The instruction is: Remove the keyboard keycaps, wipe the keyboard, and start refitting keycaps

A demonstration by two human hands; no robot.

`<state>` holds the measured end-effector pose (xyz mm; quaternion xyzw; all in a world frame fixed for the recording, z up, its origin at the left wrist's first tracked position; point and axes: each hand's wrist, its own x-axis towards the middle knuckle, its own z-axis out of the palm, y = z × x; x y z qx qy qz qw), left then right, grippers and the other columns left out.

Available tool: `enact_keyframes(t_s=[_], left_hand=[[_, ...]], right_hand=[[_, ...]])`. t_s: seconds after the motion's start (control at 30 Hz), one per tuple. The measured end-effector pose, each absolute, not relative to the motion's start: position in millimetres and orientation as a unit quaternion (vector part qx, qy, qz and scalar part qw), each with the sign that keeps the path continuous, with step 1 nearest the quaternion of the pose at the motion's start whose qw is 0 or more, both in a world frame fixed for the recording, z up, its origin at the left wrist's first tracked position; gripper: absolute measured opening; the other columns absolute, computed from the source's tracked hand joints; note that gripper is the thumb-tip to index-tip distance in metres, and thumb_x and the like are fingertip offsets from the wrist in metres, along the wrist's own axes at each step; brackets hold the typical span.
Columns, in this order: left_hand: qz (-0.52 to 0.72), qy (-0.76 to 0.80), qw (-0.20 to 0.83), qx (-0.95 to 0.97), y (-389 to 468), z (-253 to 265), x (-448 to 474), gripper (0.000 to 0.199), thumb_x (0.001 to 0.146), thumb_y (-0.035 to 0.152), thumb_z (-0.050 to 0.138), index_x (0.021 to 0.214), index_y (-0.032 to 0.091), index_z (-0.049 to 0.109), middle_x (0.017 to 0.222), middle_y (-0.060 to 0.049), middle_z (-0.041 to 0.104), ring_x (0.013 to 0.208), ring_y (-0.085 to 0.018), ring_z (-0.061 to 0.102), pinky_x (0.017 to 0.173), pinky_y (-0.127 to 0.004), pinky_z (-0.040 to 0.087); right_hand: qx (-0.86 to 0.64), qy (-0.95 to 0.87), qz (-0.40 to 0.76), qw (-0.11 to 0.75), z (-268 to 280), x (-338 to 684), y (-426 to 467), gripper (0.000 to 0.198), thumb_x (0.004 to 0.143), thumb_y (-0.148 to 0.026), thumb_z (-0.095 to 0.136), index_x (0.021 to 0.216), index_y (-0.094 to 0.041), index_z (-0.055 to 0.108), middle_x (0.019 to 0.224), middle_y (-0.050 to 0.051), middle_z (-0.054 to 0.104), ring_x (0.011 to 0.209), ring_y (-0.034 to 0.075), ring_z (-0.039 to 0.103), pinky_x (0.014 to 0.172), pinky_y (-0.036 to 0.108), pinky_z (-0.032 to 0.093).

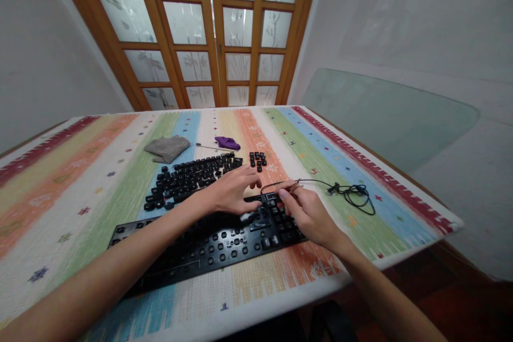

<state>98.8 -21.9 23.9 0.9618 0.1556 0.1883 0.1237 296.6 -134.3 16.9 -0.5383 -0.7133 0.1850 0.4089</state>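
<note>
A black keyboard (224, 248) lies at a slant near the front of the table, with many bare switch sockets and keycaps still on its right end. My left hand (232, 189) reaches over its upper edge, fingers curved and apart, the thumb low against the keyboard. At the right end, my right hand (306, 211) is closed with thumb and forefinger together by the top edge; whatever is between them is too small to make out. Loose black keycaps (192, 176) lie in rows behind the keyboard. A smaller group of keycaps (257, 159) sits beyond my left hand.
A grey cloth (167, 148) and a purple cloth (227, 142) lie farther back, with a thin stick (214, 147) between them. The black cable (355, 195) is coiled on the right. A striped tablecloth (80, 181) covers the table; its right edge slopes past my right arm.
</note>
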Motion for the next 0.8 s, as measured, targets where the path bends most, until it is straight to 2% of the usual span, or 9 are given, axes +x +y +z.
enact_keyframes(t_s=[0.1,0.17,0.27,0.4,0.53,0.63,0.8], left_hand=[[0.183,0.16,0.161,0.956,-33.5,24.1,96.7,0.034,0.081,0.047,0.071,0.093,0.017,0.062,0.093,-0.007,0.064,0.089,-0.023,0.056,0.081,-0.035,0.046],[0.177,0.167,0.191,0.951,-35.5,23.1,96.7,0.039,0.081,0.05,0.071,0.099,0.017,0.063,0.095,-0.007,0.064,0.09,-0.023,0.057,0.081,-0.035,0.046],[0.176,0.17,0.248,0.937,-33.3,22.8,97.1,0.042,0.079,0.045,0.075,0.108,0.017,0.064,0.099,-0.006,0.066,0.091,-0.022,0.059,0.083,-0.033,0.046],[0.157,0.165,0.345,0.91,-29.3,23.0,96.9,0.03,0.079,0.037,0.077,0.101,0.018,0.068,0.097,-0.005,0.069,0.088,-0.019,0.062,0.079,-0.029,0.046],[0.146,0.173,0.458,0.86,-27.4,17.8,95.7,0.024,0.078,0.033,0.077,0.095,0.016,0.071,0.09,-0.004,0.071,0.083,-0.017,0.063,0.075,-0.027,0.047],[0.143,0.177,0.559,0.797,-26.2,11.5,93.6,0.028,0.075,0.035,0.079,0.094,0.015,0.072,0.086,-0.004,0.071,0.079,-0.016,0.064,0.072,-0.027,0.047],[0.117,0.157,0.697,0.69,-31.2,9.5,90.0,0.038,0.071,0.04,0.083,0.096,0.015,0.069,0.083,-0.003,0.07,0.076,-0.015,0.065,0.073,-0.028,0.048]], right_hand=[[-0.527,-0.728,0.161,0.409,16.4,294.8,-133.7,0.03,0.101,-0.031,0.042,0.082,-0.018,0.061,0.079,0.006,0.066,0.075,0.019,0.062,0.074,0.032,0.046],[-0.514,-0.738,0.16,0.408,16.6,293.9,-134.1,0.027,0.101,-0.029,0.042,0.087,-0.018,0.062,0.084,0.006,0.068,0.077,0.018,0.063,0.076,0.031,0.047],[-0.489,-0.753,0.163,0.41,17.3,293.7,-135.8,0.023,0.101,-0.026,0.041,0.098,-0.018,0.062,0.091,0.006,0.068,0.081,0.018,0.064,0.078,0.031,0.048],[-0.464,-0.769,0.162,0.409,19.7,295.6,-139.2,0.021,0.101,-0.025,0.041,0.102,-0.019,0.061,0.094,0.006,0.068,0.085,0.019,0.064,0.078,0.032,0.049],[-0.456,-0.768,0.189,0.409,24.0,299.0,-142.6,0.02,0.1,-0.028,0.041,0.103,-0.019,0.06,0.091,0.006,0.067,0.073,0.017,0.062,0.069,0.03,0.05],[-0.452,-0.763,0.231,0.4,26.3,302.7,-144.4,0.021,0.1,-0.029,0.041,0.104,-0.02,0.059,0.088,0.005,0.066,0.062,0.014,0.059,0.061,0.029,0.049],[-0.436,-0.737,0.296,0.423,22.8,307.4,-144.3,0.021,0.1,-0.032,0.043,0.104,-0.02,0.059,0.08,0.002,0.063,0.059,0.013,0.059,0.059,0.028,0.049]])
